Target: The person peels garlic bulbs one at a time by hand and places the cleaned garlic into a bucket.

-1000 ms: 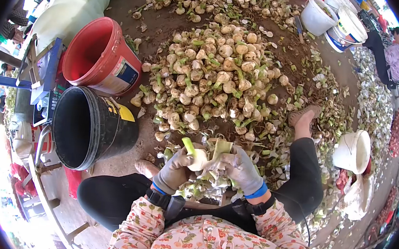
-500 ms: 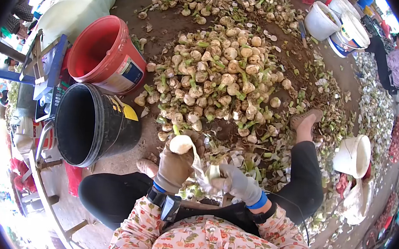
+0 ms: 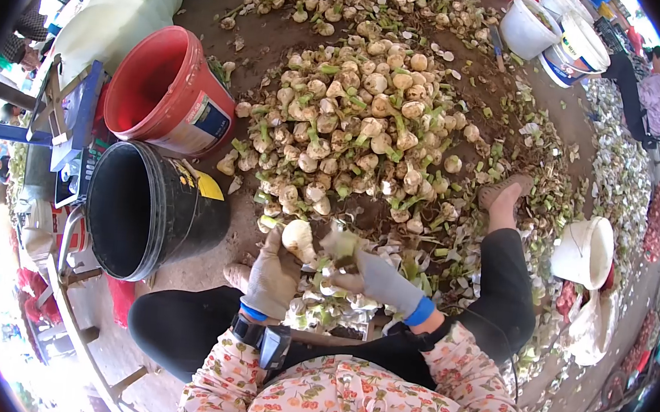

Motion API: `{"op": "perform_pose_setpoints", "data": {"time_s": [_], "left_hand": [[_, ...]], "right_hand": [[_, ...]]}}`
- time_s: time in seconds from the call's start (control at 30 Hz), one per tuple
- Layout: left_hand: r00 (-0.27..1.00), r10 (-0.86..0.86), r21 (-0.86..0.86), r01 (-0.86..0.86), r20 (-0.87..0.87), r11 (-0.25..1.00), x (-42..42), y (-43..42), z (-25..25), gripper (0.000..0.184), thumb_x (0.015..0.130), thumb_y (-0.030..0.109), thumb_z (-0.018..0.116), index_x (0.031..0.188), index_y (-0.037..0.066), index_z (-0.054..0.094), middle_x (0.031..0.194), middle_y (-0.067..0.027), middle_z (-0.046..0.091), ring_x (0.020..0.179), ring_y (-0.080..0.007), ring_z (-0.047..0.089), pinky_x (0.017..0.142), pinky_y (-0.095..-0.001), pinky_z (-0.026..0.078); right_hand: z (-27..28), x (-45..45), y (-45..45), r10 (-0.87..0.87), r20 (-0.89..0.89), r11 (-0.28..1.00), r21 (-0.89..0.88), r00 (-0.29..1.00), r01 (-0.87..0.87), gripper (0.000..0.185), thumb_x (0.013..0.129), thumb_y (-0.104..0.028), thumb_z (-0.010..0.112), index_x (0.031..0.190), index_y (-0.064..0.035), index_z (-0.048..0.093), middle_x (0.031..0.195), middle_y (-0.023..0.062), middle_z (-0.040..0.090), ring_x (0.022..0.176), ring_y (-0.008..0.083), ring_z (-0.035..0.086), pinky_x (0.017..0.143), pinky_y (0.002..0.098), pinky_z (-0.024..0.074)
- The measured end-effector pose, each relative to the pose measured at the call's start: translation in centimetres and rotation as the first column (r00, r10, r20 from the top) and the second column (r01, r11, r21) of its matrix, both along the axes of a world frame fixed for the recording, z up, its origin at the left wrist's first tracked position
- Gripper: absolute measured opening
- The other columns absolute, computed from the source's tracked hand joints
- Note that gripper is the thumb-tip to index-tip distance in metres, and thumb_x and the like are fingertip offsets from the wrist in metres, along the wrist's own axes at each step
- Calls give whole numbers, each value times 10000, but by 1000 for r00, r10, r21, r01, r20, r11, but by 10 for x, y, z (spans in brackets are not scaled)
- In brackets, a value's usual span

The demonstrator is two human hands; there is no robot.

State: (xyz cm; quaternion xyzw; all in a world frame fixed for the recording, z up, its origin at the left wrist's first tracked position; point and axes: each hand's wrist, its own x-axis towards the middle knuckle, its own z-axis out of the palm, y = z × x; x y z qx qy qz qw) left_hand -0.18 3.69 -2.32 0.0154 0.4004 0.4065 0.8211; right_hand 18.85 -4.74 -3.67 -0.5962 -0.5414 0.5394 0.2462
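The left hand (image 3: 273, 281) is grasping a pale bulb (image 3: 298, 238), likely light, firm and best cupped round its belly; the right hand (image 3: 386, 283) is pinching blurred husk (image 3: 340, 246).

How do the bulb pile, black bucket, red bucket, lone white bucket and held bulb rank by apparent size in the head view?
Bulb pile
Black bucket and red bucket, looking alike
Lone white bucket
Held bulb

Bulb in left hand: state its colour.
The bulb is creamy white; the head view shows it best.
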Motion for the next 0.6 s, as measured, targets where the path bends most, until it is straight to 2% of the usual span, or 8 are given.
{"op": "perform_pose_setpoints", "data": {"time_s": [0.07,0.13,0.2,0.33,0.37,0.4,0.47,0.6], "left_hand": [[993,-85,22,83,78,996,1,-4,-13,328,962,284,462,1144,17,524,1089,-107,615,997,-230,586,880,-367,476],[968,-157,-6,161,194,987,4,-5,-7,335,973,292,432,1157,27,521,1078,-115,619,972,-247,599,833,-394,499],[986,-151,-51,147,-73,988,11,-4,6,354,965,326,442,1159,41,522,1062,-106,622,921,-224,605,778,-346,518],[981,-131,167,154,-142,974,-21,17,6,283,943,292,496,1113,74,558,1062,-85,625,932,-180,598,788,-302,510],[982,-60,146,87,-176,985,-26,24,9,288,941,291,498,1115,70,560,1063,-85,626,931,-180,603,786,-301,513],[977,9,129,18,-212,991,-30,32,17,294,938,290,500,1118,66,562,1065,-85,628,931,-181,607,783,-299,516],[953,188,307,-110,-237,945,-54,51,32,364,911,356,526,1134,70,561,1070,-88,635,977,-189,616,739,-303,547],[910,387,602,-395,150,694,-147,87,67,519,915,392,510,1241,-11,482,1179,-166,577,1033,-226,589,824,-321,526]], "right_hand": [[4,-14,20,-110,-122,994,-24,987,108,578,825,-422,644,1165,22,499,948,151,655,845,278,632,730,355,479],[12,-24,26,-218,-586,976,-139,781,168,492,850,-372,630,1121,30,541,937,99,651,825,167,622,701,293,481],[34,-13,16,-203,-767,977,-202,609,71,406,873,-308,612,1096,28,566,941,68,643,819,114,601,689,259,474],[26,16,5,-28,-581,966,-224,813,-127,293,859,-268,598,984,-6,628,923,89,642,860,139,588,750,267,459],[9,22,4,209,-221,944,-208,952,-256,273,839,-239,602,993,-15,627,923,139,651,896,209,619,772,306,472],[-30,15,-14,400,241,915,-169,884,-367,275,819,-198,582,1023,-20,625,954,201,643,945,306,621,812,362,476],[-60,21,-22,516,598,854,-412,613,-317,319,793,-177,570,1091,-71,617,1019,196,637,962,350,603,843,385,472],[-94,79,-5,133,480,975,-219,867,-28,265,801,-226,562,1043,-131,613,976,158,645,916,351,611,783,410,487]]}}
